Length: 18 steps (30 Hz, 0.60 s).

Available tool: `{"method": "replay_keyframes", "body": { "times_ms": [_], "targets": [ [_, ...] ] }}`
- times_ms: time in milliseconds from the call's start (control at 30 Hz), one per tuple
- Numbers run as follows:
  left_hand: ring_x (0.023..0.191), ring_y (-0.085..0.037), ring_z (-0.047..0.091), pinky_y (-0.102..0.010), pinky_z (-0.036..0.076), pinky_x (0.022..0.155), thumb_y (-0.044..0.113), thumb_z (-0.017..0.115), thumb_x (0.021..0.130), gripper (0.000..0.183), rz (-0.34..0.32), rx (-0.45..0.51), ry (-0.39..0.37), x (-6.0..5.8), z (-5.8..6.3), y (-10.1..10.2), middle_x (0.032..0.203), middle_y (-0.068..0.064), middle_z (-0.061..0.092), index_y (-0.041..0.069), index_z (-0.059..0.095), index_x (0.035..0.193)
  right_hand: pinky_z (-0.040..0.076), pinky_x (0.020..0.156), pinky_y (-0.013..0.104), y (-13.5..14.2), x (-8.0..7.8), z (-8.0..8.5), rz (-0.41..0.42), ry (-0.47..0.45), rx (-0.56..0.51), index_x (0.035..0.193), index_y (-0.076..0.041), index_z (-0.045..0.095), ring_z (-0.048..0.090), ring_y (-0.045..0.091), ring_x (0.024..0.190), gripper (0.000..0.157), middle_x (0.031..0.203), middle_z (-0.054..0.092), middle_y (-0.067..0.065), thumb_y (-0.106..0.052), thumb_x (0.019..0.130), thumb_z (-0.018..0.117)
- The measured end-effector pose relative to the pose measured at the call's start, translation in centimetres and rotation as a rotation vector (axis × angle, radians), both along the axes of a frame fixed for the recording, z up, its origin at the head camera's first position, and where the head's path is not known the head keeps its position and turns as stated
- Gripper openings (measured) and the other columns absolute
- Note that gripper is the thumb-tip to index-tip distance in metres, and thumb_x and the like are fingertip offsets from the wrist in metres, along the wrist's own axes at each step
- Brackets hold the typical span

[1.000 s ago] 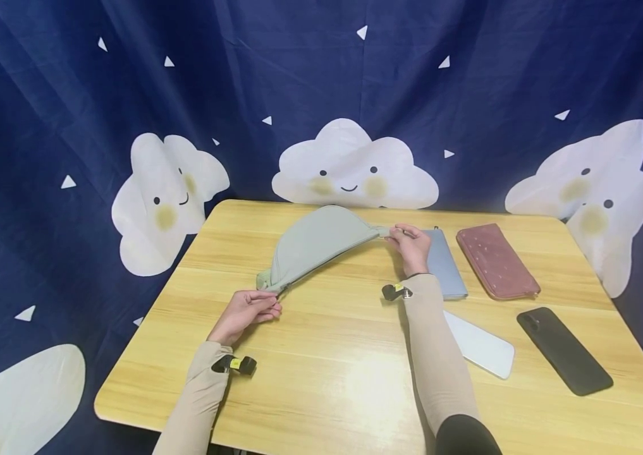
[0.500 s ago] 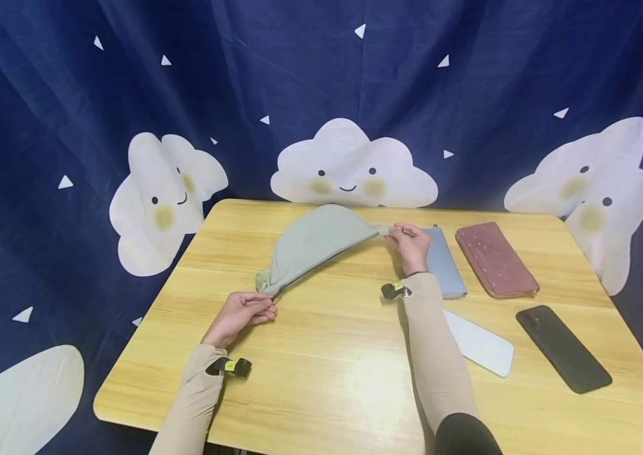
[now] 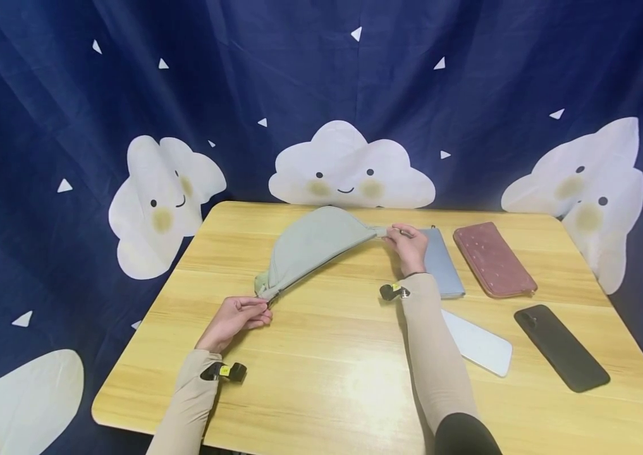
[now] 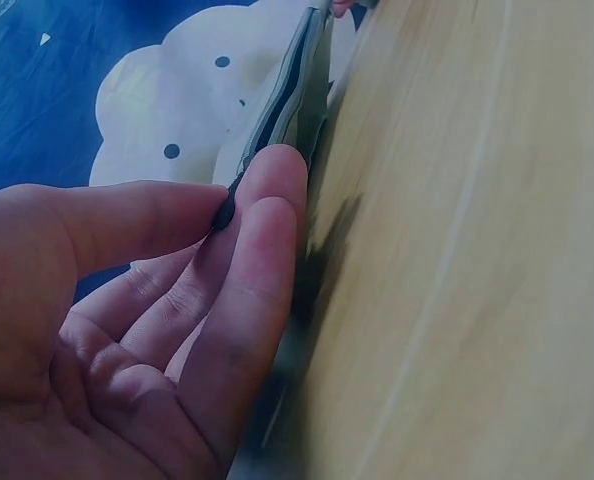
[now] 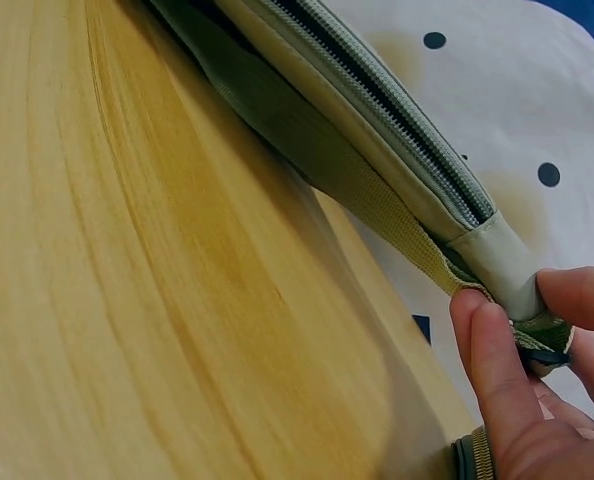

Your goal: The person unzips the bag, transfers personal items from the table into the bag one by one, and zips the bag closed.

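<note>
A pale grey-green waist bag (image 3: 318,243), curved like a half-moon, is stretched between both hands above the table. My left hand (image 3: 234,321) is at its near-left end. There, thumb and fingertip pinch a small dark zipper pull (image 4: 224,213). My right hand (image 3: 409,249) grips the tapered far-right end, where the strap (image 5: 417,215) joins the body. In the right wrist view the zipper (image 5: 397,115) runs along the bag's edge up to that end. A buckle end (image 5: 469,457) with webbing shows below the right fingers.
On the wooden table (image 3: 321,379), right of the bag, lie a blue flat pouch (image 3: 443,265), a dark red wallet (image 3: 494,260), a white phone (image 3: 479,343) and a black phone (image 3: 561,347). A blue cloud-print curtain (image 3: 310,76) hangs behind the table's back edge.
My left hand has shifted slightly down and left with the zipper pull, and the bag's left tip has followed a little. The right hand keeps its hold at the other end.
</note>
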<state>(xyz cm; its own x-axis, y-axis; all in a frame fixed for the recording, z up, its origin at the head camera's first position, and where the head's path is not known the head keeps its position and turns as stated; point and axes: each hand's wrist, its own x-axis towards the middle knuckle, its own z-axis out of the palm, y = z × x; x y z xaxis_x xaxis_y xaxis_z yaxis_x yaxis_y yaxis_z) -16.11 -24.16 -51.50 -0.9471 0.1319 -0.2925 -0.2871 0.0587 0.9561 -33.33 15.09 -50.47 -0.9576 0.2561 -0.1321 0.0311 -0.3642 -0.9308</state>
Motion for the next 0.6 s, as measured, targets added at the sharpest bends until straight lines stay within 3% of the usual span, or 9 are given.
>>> {"method": "replay_keyframes", "body": {
  "times_ms": [233, 400, 600],
  "targets": [
    [0.08, -0.012, 0.077, -0.026, 0.062, 0.079, 0.006, 0.064, 0.1, 0.032, 0.039, -0.134, 0.037, 0.3, 0.2, 0.8, 0.093, -0.012, 0.079, -0.016, 0.063, 0.124, 0.061, 0.084, 0.025, 0.0, 0.1, -0.1, 0.02, -0.027, 0.022, 0.129, 0.015, 0.06, 0.075, 0.018, 0.088, 0.04, 0.091, 0.072, 0.001, 0.004, 0.092, 0.07],
    [0.082, -0.015, 0.077, -0.027, 0.062, 0.079, 0.008, 0.066, 0.099, 0.03, 0.045, -0.222, 0.059, 0.6, 0.5, 1.5, 0.098, -0.02, 0.078, -0.013, 0.066, 0.12, 0.06, 0.092, 0.031, 0.1, 0.0, -0.1, 0.034, -0.043, 0.019, 0.131, 0.014, 0.059, 0.075, 0.016, 0.086, 0.042, 0.095, 0.07, 0.001, 0.004, 0.092, 0.07],
    [0.074, -0.014, 0.075, -0.025, 0.062, 0.071, 0.009, 0.069, 0.098, 0.023, 0.061, -0.338, 0.105, 0.5, 0.9, 1.8, 0.092, -0.019, 0.078, -0.01, 0.072, 0.11, 0.055, 0.103, 0.039, 0.3, -0.1, 0.0, 0.07, -0.051, 0.046, 0.133, 0.014, 0.058, 0.074, 0.015, 0.085, 0.042, 0.099, 0.066, 0.004, 0.001, 0.095, 0.068]
  ]
}}
